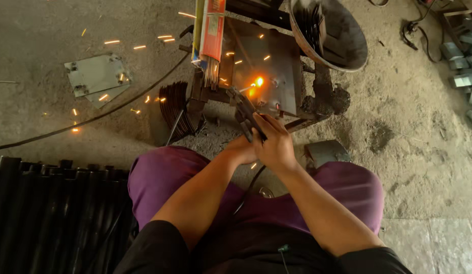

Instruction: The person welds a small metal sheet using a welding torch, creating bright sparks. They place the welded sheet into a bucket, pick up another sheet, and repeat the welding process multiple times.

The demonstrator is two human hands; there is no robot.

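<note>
A dark, flat steel plate (269, 71) lies on a low metal stand on the dusty concrete floor (398, 152), straight ahead of the knees, with a bright orange arc (258, 81) burning on it. Both hands meet on the dark electrode holder (244, 112), its long axis slanting up-left toward the arc. The right hand (274, 144), fingers clamped on the handle, lies nearer the plate; the left hand (239, 150) cups in behind it.

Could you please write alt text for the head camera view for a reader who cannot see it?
Both hands, left hand and right hand, grip a dark welding holder over a metal plate, where a bright arc throws sparks. A round metal pan sits beside it.
</note>
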